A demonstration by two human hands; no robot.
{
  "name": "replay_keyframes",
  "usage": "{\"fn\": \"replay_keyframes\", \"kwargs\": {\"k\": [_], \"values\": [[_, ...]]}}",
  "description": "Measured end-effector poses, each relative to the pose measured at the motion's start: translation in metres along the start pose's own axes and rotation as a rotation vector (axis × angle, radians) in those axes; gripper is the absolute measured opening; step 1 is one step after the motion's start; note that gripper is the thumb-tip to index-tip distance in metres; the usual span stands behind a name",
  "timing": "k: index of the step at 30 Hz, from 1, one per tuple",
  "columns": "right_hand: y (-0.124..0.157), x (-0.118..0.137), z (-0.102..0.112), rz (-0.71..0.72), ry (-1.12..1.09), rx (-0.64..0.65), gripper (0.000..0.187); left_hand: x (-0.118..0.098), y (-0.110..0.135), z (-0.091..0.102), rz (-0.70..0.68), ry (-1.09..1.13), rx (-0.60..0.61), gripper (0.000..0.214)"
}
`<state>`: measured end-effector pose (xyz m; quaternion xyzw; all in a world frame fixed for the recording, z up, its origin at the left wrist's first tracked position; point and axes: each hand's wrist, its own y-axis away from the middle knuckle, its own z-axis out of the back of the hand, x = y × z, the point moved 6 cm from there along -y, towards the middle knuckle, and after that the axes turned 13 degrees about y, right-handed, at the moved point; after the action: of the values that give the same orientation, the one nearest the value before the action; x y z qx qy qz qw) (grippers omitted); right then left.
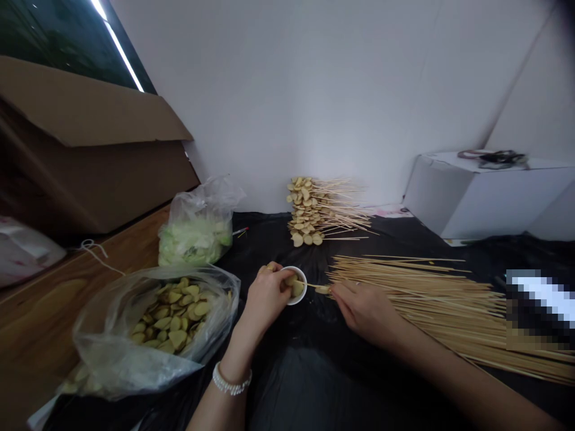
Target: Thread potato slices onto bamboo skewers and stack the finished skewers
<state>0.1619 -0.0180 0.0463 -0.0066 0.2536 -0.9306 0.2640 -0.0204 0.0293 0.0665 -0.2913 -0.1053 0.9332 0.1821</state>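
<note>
A small white cup (pixel 304 294) with potato slices (pixel 297 288) in it stands in front of me. My left hand (pixel 269 293) is at the cup's left rim, thumb and forefinger closed on a potato slice at its mouth. Part of the slice is hidden by the fingers. Pinched in my right hand (pixel 359 308) is a thin wooden skewer (pixel 309 284), its tip reaching left to the slice. Another potato slice (pixel 321 290) sits on the skewer close to my right fingers. To the left, an open plastic bag (pixel 103 323) holds many potato slices.
Loose wooden skewers (pixel 440 305) lie under and beyond my right forearm. Skewered potato slices (pixel 305 209) are stacked by the wall. A tied bag of pale green pieces (pixel 197 233), a cardboard box (pixel 99 179) and a white box (pixel 485 197) border the black table cover (pixel 296 383).
</note>
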Motion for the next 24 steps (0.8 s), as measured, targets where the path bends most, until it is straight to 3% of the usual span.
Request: {"fn": "replay_keyframes", "kwargs": {"k": [8,12,16,20,24], "values": [[0.000,-0.002,-0.001,-0.020,0.011,0.012,0.020,0.002,-0.001,0.001,0.017,-0.024,-0.041,0.024],[-0.001,-0.003,0.000,-0.027,0.046,0.019,0.021,-0.003,0.000,0.008,-0.011,-0.017,-0.171,0.022],[-0.001,-0.004,-0.001,-0.035,0.048,0.015,0.021,-0.007,0.002,0.023,-0.056,0.087,-0.373,0.018],[-0.001,-0.006,0.001,-0.060,0.027,-0.030,0.021,-0.005,0.004,0.031,-0.010,0.482,-0.512,0.015],[0.000,-0.013,0.007,-0.102,0.002,-0.116,0.022,0.002,0.000,0.008,0.228,1.248,-0.364,0.018]]}}
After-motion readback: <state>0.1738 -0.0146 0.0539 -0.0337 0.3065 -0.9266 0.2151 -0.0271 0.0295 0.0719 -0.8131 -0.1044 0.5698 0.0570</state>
